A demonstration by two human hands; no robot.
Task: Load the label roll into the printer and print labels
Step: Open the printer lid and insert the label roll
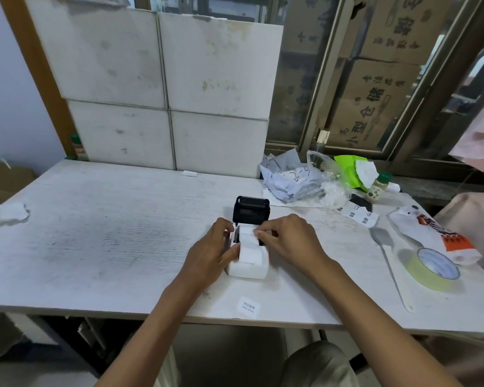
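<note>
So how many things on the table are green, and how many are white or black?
Green: 2, tape roll, green bag
White: 3, printer, label roll, welcome label
Black: 1, printer lid
Total: 6

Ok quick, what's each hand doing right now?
Left hand: closed, gripping the side of the white label printer.
Right hand: closed, pinching the label roll's paper end.

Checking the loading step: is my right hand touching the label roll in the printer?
Touching. The head view shows the right hand fingertips pinching the label roll paper at the open printer.
</note>
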